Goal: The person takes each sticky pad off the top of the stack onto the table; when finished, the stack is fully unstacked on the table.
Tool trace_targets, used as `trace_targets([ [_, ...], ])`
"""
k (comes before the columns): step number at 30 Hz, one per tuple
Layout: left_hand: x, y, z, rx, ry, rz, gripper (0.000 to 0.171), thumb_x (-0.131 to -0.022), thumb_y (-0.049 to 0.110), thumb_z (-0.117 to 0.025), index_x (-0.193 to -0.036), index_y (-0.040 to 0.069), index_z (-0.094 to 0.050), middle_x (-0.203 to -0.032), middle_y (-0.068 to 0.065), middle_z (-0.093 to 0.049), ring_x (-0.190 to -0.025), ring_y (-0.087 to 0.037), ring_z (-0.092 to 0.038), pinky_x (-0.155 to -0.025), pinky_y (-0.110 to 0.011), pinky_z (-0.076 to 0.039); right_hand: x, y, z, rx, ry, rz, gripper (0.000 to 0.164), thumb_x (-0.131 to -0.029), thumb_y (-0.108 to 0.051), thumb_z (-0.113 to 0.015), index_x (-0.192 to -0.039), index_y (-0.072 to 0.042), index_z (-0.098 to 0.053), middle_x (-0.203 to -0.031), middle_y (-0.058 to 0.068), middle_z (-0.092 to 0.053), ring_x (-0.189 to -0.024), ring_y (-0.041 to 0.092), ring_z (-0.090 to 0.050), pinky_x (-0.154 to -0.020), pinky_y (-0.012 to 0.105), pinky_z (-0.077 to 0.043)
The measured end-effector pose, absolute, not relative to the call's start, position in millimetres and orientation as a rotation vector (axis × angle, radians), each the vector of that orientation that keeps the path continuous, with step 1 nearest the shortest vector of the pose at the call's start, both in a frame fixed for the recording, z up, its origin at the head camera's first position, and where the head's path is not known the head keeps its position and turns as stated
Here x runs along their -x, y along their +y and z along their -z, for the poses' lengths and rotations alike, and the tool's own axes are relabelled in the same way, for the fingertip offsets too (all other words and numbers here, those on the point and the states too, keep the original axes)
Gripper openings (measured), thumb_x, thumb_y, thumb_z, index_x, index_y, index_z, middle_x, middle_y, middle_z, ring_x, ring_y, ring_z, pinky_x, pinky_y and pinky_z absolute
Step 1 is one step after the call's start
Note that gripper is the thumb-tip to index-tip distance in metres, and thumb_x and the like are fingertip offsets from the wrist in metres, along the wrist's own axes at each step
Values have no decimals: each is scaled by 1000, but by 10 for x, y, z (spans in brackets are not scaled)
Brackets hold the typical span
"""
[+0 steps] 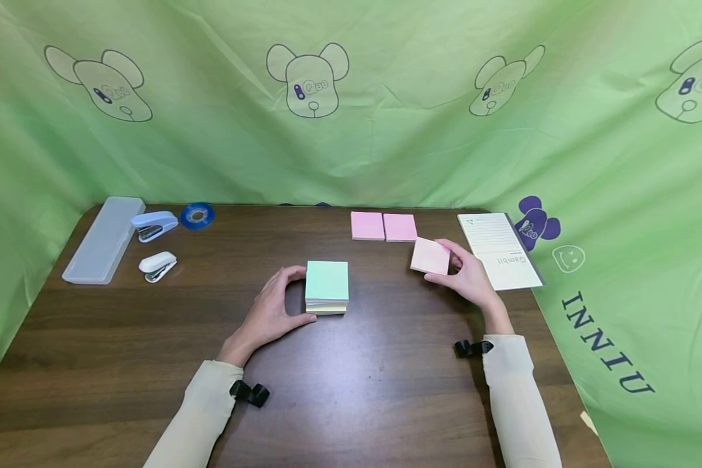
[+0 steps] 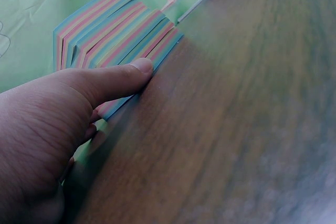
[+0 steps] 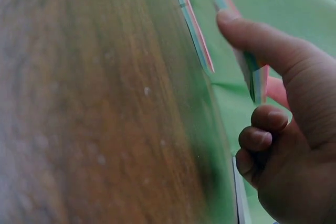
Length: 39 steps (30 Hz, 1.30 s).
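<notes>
A tall stack of sticky note pads (image 1: 326,281) with a mint-green top stands on the table at the middle. My left hand (image 1: 271,311) grips it from the left, fingers at the far side and thumb at the near side. In the left wrist view the thumb (image 2: 123,78) presses the stack's striped pink, blue and yellow edges. To the right, my right hand (image 1: 470,278) pinches a pink sticky note pad (image 1: 429,256) between thumb and fingers. In the right wrist view this pad (image 3: 258,82) is tilted and raised off the table. Its other fingers are curled below.
Two pink sticky note pads (image 1: 367,225) lie side by side at the back edge. A lined notepad (image 1: 499,250) is at the right. On the left are a translucent case (image 1: 104,240), a blue stapler (image 1: 155,225), a white stapler (image 1: 157,264) and a blue tape roll (image 1: 197,216).
</notes>
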State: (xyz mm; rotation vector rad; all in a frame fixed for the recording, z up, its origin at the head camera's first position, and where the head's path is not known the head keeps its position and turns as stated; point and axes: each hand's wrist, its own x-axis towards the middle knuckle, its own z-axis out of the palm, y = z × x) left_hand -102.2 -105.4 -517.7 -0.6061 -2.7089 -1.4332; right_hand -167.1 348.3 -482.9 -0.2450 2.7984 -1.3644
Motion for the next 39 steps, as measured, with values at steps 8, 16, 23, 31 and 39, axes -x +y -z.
trace_targets([
  [8,1015,-1053,5182,604,-2714,1424,101,-77,18,-105,-158,9,-46,-152,-12,-62,-145,-32,-54,-123,-58,-39,1707,3542,4879,226,2939,1099,80,-85,-25,-100,-153,-8,-61,-115,17,-79,-89,14,-64,-77,26,-46],
  [16,1016,-1056,5183,609,-2712,1415,101,-76,18,-105,-158,8,-46,-152,-13,-62,-145,-32,-55,-123,-59,-39,1733,3552,4900,224,3005,896,83,-84,-37,-96,-152,-4,-61,-105,19,-78,-82,26,-61,-72,42,-44],
  [23,1016,-1057,5176,604,-2711,1421,101,-76,18,-105,-157,8,-46,-151,-13,-62,-145,-32,-55,-123,-59,-38,1725,3538,4875,150,3051,860,92,-82,-36,-97,-157,-6,-54,-93,16,-62,-78,30,-55,-65,41,-40],
  [31,1016,-1047,5172,600,-2725,1418,102,-77,18,-106,-158,9,-45,-152,-12,-62,-145,-32,-55,-123,-59,-39,1724,3566,4903,119,3107,945,51,-83,-33,-96,-119,-9,-69,-84,9,-56,-71,27,-50,-64,40,-36],
  [39,1022,-1052,5186,605,-2711,1427,101,-77,18,-105,-158,8,-46,-151,-12,-62,-144,-32,-55,-123,-59,-38,1782,3532,4881,44,3135,891,44,-90,-26,-89,-124,-6,-69,-83,11,-58,-71,28,-53,-64,41,-37],
])
